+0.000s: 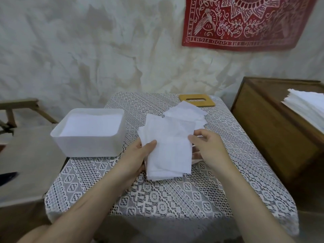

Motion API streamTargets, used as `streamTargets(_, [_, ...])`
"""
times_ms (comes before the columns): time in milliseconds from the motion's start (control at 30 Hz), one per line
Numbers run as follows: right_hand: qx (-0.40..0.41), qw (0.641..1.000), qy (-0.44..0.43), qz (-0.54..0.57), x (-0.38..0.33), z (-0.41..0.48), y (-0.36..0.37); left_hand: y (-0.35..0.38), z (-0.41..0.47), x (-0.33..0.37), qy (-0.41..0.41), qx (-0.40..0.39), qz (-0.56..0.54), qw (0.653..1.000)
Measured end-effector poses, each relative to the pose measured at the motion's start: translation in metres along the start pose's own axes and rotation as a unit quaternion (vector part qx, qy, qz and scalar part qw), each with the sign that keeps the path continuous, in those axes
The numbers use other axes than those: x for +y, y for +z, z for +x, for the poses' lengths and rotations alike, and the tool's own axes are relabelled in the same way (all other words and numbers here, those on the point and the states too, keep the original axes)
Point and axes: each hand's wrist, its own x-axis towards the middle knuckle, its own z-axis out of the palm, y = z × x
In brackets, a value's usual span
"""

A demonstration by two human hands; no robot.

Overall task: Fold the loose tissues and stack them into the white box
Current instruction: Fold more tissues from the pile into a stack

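Both hands, left [138, 153] and right [208, 148], pinch the tissue [171, 151] (thumbs on top).

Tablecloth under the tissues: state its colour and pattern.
White lace tablecloth with openwork geometric and floral motifs; the head view shows it.

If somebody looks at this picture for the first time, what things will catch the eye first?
First the two hands in the middle: the left hand and the right hand grip a bundle of white tissues by its sides above the lace tablecloth. Left of them stands the white box, with tissues already in it. At the top right a red patterned cloth hangs on the pale wall.
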Motion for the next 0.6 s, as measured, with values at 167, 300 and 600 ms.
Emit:
streamTargets(167, [-0.018, 0.999, 0.018, 0.038, 0.003, 0.001, 0.009, 0.003, -0.004, 0.002, 0.010, -0.033, -0.004, 0.999])
streamTargets(300, [-0.023, 0.999, 0.019, 0.021, 0.005, 0.004, 0.017, 0.003, -0.004, 0.002, 0.014, -0.042, 0.005, 0.999])
streamTargets(600, [-0.028, 0.998, 0.039, -0.037, 0.008, 0.006, 0.016, 0.001, -0.005, 0.001, 0.010, -0.042, 0.006, 0.999])
